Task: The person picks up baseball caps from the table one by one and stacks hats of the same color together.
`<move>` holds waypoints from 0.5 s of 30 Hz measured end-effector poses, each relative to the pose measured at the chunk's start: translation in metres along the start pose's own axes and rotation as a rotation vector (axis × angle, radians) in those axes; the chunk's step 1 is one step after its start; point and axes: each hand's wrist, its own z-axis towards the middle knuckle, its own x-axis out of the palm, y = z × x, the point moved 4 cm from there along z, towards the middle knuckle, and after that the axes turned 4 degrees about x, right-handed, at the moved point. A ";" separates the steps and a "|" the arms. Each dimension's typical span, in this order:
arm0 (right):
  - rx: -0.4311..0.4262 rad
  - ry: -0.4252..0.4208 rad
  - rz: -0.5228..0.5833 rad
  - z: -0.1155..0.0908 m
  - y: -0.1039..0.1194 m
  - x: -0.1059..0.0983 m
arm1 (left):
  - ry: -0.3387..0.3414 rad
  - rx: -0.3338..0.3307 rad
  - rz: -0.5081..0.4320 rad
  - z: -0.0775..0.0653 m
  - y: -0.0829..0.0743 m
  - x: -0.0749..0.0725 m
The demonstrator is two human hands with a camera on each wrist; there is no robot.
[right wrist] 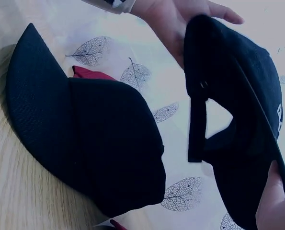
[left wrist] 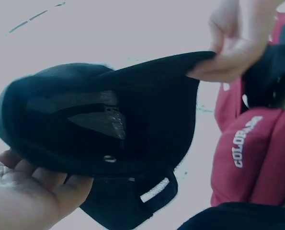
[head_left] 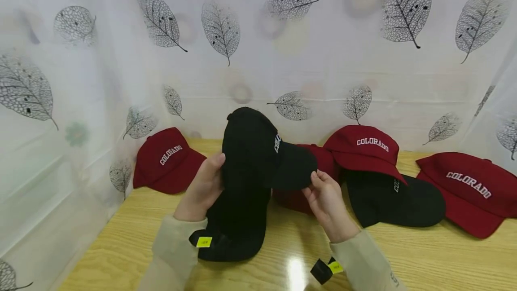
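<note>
A black baseball cap (head_left: 248,147) with white lettering is held up above the table between both hands. My left hand (head_left: 202,185) holds its crown from the left, thumb along the side. In the left wrist view, that hand's fingers (left wrist: 49,178) lie against the outside of the crown. My right hand (head_left: 327,201) pinches the edge of the brim between thumb and fingers. The cap's hollow inside and its back strap (right wrist: 196,129) show in the right wrist view. Below it, a second black cap (right wrist: 116,143) lies on the table, partly hidden in the head view.
Red caps lettered COLORADO lie around: one at left (head_left: 167,160), one behind the held brim (head_left: 329,163), one (head_left: 363,147) on another black cap (head_left: 400,205), and one at far right (head_left: 472,187). A leaf-print curtain (head_left: 258,66) hangs behind the wooden table (head_left: 129,246).
</note>
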 end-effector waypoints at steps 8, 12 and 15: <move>-0.046 0.062 0.068 -0.003 -0.001 0.004 | -0.361 -0.107 0.141 0.002 0.011 -0.007; -0.065 0.103 0.104 -0.005 -0.002 0.007 | -0.479 -0.042 0.036 0.004 0.016 -0.010; -0.095 0.147 0.105 -0.007 -0.002 0.010 | -0.491 -0.021 -0.090 0.006 0.019 -0.009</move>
